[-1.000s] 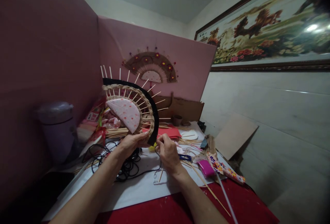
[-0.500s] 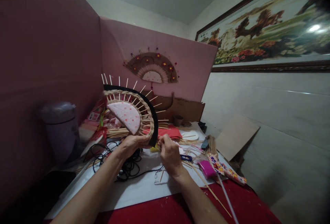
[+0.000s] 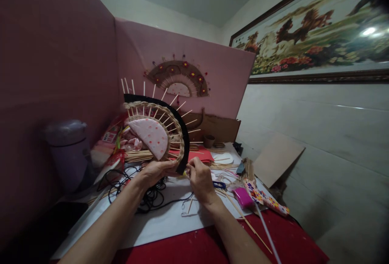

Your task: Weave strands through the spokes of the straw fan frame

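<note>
My left hand (image 3: 153, 171) grips the lower edge of a half-made woven fan (image 3: 158, 128) and holds it upright above the table. The fan has a pink dotted half-disc centre, a band of woven straw, thin sticks fanning outward and a black rim along its right side. My right hand (image 3: 198, 178) is closed in a pinch at the bottom end of the black rim, fingertips pressed on a black cord there. A tangle of black cord (image 3: 150, 197) lies on the white sheet just below both hands.
A finished brown fan (image 3: 179, 78) hangs on the pink partition behind. On the table are a bundle of sticks (image 3: 138, 156), red paper (image 3: 199, 155), blue scissors (image 3: 218, 185), a pink block (image 3: 242, 197) and a flowered handle (image 3: 266, 201). A lidded jar (image 3: 68, 150) stands at left.
The fan dipped slightly, then rose and tilted a little to the right. My right hand moved up from the table to the bottom tip of the black rim.
</note>
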Demonstrator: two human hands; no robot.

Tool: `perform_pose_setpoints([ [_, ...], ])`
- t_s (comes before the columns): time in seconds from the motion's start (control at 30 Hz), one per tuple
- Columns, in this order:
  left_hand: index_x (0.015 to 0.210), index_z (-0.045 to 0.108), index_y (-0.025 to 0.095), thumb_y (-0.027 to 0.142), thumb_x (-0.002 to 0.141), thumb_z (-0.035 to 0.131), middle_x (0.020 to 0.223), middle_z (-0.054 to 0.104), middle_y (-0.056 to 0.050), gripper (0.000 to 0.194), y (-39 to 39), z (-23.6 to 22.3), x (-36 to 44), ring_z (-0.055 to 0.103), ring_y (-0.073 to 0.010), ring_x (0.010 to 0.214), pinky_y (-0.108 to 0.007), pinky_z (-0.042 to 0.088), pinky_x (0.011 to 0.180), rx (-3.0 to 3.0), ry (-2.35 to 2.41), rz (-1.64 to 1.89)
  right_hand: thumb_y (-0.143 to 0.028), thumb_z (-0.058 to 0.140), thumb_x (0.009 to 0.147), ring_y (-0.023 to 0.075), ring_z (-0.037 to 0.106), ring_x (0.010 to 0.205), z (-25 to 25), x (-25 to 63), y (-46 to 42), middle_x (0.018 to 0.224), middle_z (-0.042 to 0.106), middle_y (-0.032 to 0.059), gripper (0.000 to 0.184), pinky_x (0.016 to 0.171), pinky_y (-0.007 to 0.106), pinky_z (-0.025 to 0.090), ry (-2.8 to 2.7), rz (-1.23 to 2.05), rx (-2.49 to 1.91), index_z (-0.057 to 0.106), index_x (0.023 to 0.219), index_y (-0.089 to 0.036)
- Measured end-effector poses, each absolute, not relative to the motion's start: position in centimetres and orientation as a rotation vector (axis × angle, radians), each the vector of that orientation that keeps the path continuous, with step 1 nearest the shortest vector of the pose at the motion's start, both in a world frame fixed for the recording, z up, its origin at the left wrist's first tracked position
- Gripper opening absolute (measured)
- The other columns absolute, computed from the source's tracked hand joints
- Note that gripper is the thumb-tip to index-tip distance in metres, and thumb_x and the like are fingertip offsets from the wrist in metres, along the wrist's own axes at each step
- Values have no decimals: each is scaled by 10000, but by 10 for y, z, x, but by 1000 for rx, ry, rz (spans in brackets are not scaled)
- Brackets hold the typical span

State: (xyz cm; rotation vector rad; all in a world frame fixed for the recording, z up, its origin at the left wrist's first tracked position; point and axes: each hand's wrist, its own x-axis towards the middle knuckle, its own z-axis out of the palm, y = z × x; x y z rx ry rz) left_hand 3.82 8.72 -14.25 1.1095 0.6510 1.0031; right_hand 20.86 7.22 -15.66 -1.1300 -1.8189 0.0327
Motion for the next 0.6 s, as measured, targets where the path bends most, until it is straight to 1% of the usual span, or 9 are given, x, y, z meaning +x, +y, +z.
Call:
perform_pose_setpoints([
  [0.27, 885, 695, 66, 198, 727, 616, 898, 699, -157, 221, 86, -141, 39, 632, -276, 890, -426, 470, 829, 1073, 592, 992, -165, 471, 836, 145, 544, 649, -154, 214, 76, 707, 595, 17, 116, 594, 233, 319, -1792, -135, -1221, 537, 744, -190],
  [0.37, 883, 687, 72, 178, 737, 601, 881, 697, -147, 200, 86, -141, 38, 633, -258, 855, -428, 482, 803, 1052, 545, 1021, -175, 478, 839, 142, 542, 643, -154, 215, 77, 707, 597, 16, 111, 590, 232, 313, -1806, -148, -1234, 544, 750, -187],
  [0.47, 920, 674, 96, 167, 737, 601, 867, 695, -125, 210, 85, -139, 38, 634, -236, 819, -420, 492, 779, 1047, 525, 1044, -186, 476, 847, 139, 538, 627, -155, 216, 78, 701, 598, 14, 119, 584, 233, 303, -1821, -167, -1242, 540, 747, -183],
  [0.6, 930, 666, 98, 172, 735, 605, 856, 691, -121, 217, 84, -138, 38, 633, -226, 795, -412, 498, 762, 1044, 548, 1031, -184, 476, 849, 138, 535, 611, -155, 217, 78, 688, 595, 9, 121, 577, 237, 293, -1829, -201, -1244, 535, 742, -182],
])
